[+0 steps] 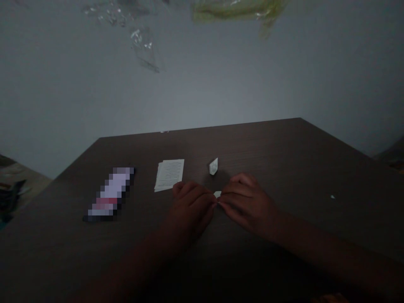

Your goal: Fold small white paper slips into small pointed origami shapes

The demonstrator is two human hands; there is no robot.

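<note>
Close together over the table, my left hand (pixel 194 207) and my right hand (pixel 249 202) both pinch a small piece of white paper (pixel 217 194). Most of the paper is hidden behind my fingers; only a pale corner shows between the fingertips. Just beyond my hands stands a small folded white paper piece (pixel 213 166), angular in shape. Past my left hand lies a short stack of printed paper sheets (pixel 170 173), its edges slightly uneven.
A phone (pixel 110 193) with a blurred-out lit screen lies at the left of the dark brown table (pixel 268 147). One tiny white scrap (pixel 332 196) sits at the right. Behind the table rises a pale wall (pixel 202 84), with a yellow plastic bag (pixel 236 10) and clear plastic at its top.
</note>
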